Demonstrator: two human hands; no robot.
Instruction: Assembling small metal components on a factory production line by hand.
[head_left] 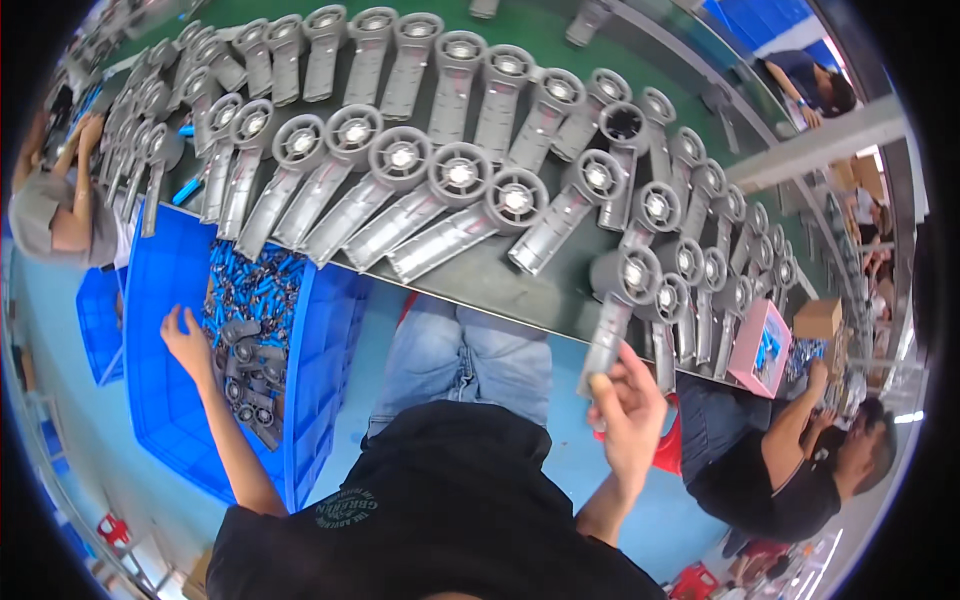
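Note:
My right hand (632, 412) pinches the lower end of a grey handheld fan (607, 335), between thumb and fingers, at the front edge of the bench. The fan's round head points up and away, close to other fans standing there. My left hand (188, 345) is open, fingers apart and nothing in it, above the big blue bin (308, 390) on my left. Inside that bin lie many blue cylindrical cells with wires (255, 290) and several dark grey fan parts (250, 375).
Rows of grey handheld fans (460, 172) cover the dark bench (470, 290), with a green belt (530, 50) behind. A pink box (752, 350) with blue cells stands at right. Co-workers sit to the right (780, 470) and left (70, 215).

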